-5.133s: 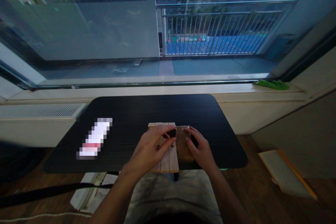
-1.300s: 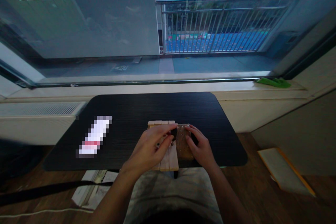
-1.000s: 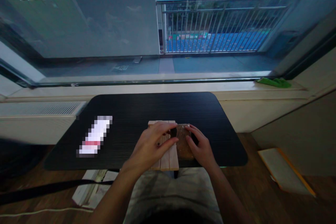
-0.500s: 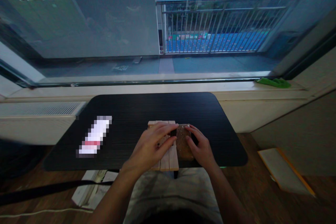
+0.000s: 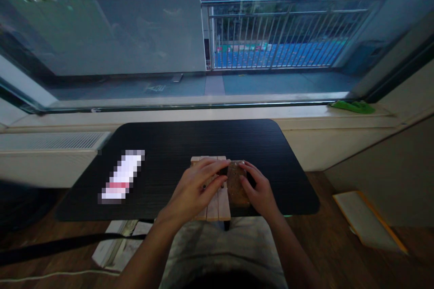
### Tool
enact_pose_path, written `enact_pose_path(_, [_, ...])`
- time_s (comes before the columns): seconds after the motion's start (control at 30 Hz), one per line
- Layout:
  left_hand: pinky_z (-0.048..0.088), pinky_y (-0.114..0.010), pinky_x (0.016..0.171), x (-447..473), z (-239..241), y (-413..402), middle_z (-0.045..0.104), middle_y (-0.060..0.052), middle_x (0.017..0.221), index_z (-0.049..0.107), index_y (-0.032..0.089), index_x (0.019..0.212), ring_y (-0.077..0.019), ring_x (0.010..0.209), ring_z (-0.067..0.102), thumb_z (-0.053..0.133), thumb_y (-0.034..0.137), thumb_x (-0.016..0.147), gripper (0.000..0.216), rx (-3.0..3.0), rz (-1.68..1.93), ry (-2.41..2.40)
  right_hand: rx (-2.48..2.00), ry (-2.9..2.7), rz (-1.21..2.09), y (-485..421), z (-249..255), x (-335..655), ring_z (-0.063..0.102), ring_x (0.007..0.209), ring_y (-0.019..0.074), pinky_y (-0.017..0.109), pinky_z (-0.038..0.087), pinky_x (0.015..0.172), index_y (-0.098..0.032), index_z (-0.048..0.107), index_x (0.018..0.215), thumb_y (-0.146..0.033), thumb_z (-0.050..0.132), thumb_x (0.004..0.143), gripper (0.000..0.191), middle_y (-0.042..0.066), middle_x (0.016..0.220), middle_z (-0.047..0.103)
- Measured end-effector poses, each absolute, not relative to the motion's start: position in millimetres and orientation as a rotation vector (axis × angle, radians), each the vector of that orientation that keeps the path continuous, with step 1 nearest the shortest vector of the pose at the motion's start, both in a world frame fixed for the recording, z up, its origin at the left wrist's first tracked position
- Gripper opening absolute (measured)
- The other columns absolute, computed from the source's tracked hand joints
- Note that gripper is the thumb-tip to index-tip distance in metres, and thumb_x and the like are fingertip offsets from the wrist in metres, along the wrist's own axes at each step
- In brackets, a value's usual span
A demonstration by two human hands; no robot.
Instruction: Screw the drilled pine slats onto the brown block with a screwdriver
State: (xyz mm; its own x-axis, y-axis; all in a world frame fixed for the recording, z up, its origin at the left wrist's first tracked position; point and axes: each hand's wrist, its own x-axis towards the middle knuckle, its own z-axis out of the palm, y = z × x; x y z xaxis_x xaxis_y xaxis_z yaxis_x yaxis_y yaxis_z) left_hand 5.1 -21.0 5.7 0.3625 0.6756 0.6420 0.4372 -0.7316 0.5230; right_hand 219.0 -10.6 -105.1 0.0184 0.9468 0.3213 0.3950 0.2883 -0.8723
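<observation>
My left hand (image 5: 196,185) lies over a pale slatted wooden board (image 5: 213,210), its thumb and fingers curled toward the board's right edge. A small dark patch shows between thumb and forefinger; what it is I cannot make out. Small dark round spots show on the board by the thumb. Right beside the board lies a brown block (image 5: 237,189) with a slightly shiny, speckled surface. My right hand (image 5: 259,189) grips this block from the right, thumb and fingertips resting on its upper right side. Part of the board is hidden beneath my left hand.
Both pieces rest at the near edge of a black table (image 5: 169,144). A blurred-out white rectangle (image 5: 122,176) lies on its left part. Beyond stand a window sill (image 5: 203,113) with a green cloth (image 5: 352,107) and a radiator (image 5: 54,141) at left.
</observation>
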Motion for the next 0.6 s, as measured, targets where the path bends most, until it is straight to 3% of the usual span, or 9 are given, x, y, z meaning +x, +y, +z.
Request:
enact_pose_path(0.43, [0.059,-0.036,0.094,4.2,5.4,-20.5,0.074,-0.006,0.117,0.063,0.028,0.132,-0.0181,0.106,0.070,0.061,0.015,0.096,0.039,2.335,1.280,1.000,-1.269,-1.559,0.677,-10.2,-104.5,219.5,0.062,0.127,0.0284,0.053,0.046,0.113,-0.027,0.072,0.120,-0.030,0.060,0.089,0.033,0.010,0.135,0.067])
enact_pose_path(0.6, [0.061,-0.033,0.089,3.1,4.5,-22.8,0.076,-0.005,0.110,0.060,0.025,0.134,-0.0162,0.091,0.074,0.063,0.020,0.095,0.040,2.281,1.231,1.118,-1.264,-1.552,0.675,-10.1,-105.0,219.2,0.062,0.127,0.0282,0.052,0.046,0.113,-0.027,0.072,0.120,-0.029,0.060,0.089,0.033,0.010,0.135,0.067])
